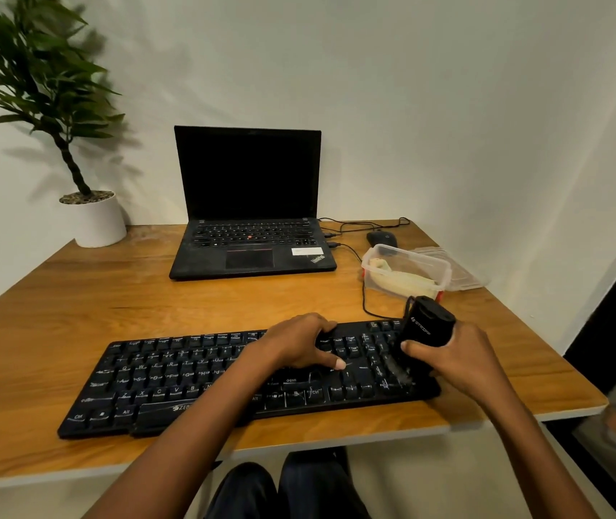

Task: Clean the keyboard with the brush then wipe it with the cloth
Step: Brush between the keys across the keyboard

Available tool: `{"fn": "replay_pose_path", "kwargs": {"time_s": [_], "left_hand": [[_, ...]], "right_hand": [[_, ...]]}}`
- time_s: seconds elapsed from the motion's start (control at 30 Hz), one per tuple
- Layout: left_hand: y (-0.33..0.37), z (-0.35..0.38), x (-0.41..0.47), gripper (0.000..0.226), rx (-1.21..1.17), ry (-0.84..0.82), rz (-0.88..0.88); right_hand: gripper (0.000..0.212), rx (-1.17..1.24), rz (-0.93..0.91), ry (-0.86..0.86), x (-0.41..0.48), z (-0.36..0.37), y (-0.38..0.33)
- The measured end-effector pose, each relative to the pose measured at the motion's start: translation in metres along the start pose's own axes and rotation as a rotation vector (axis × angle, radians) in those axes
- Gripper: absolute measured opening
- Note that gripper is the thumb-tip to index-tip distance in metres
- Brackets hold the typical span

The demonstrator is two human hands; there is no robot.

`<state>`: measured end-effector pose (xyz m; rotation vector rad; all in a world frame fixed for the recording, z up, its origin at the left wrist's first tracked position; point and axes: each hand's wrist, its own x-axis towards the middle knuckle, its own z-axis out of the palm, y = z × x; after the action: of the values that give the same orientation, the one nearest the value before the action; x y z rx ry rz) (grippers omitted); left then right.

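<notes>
A black keyboard (171,380) lies across the front of the wooden desk (111,294). My right hand (456,357) grips a black brush (426,324) by its chunky body, its pale bristles blurred against the number pad at the keyboard's right end. My left hand (299,344) rests on the keyboard right of its middle, fingers curled over the far edge and thumb lying on the keys. A pale cloth (403,280) lies inside a clear plastic container (445,269) behind the brush.
An open black laptop (250,204) stands at the back centre, a black mouse (381,238) and cables to its right. The container's lid (463,271) lies beside it. A potted plant (93,219) sits at the back left corner. The desk's right edge is close to my right hand.
</notes>
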<state>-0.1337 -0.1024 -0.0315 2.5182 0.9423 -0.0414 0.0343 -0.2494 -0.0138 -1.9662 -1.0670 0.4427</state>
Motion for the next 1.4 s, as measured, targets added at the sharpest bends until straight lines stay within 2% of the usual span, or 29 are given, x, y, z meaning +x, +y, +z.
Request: {"fn": "replay_pose_path", "kwargs": {"time_s": [0.23,0.47,0.57,0.7,0.83,0.97,1.2,1.3,1.4], "left_hand": [[-0.001,0.0,0.0,0.081,0.01,0.008,0.002],[-0.002,0.0,0.001,0.082,0.016,-0.003,0.002],[-0.001,0.0,0.001,0.081,0.018,-0.002,0.006],[-0.001,0.0,0.0,0.081,0.017,0.005,0.013],[-0.001,0.0,0.0,0.08,0.024,0.006,0.013],[-0.002,0.0,0.0,0.08,0.029,0.014,0.015],[-0.002,0.0,-0.001,0.08,0.019,0.011,0.022],[-0.002,0.0,-0.001,0.08,0.018,0.01,0.022],[-0.003,0.001,-0.001,0.081,0.017,0.01,0.025]], "right_hand": [[0.025,-0.059,-0.091,0.076,-0.023,0.006,-0.003],[0.02,-0.092,-0.091,0.15,-0.025,-0.002,0.005],[0.022,-0.041,-0.11,0.031,-0.028,0.006,0.002],[0.025,-0.057,-0.092,-0.027,-0.018,-0.008,0.006],[0.028,-0.037,-0.174,-0.389,-0.009,-0.022,-0.004],[0.035,-0.048,-0.224,-0.602,0.001,-0.014,-0.018],[0.029,-0.256,-0.27,-0.684,0.019,-0.039,-0.02],[0.032,-0.264,-0.289,-0.751,0.02,-0.022,-0.028],[0.034,-0.235,-0.282,-0.727,0.023,-0.021,-0.025]]}}
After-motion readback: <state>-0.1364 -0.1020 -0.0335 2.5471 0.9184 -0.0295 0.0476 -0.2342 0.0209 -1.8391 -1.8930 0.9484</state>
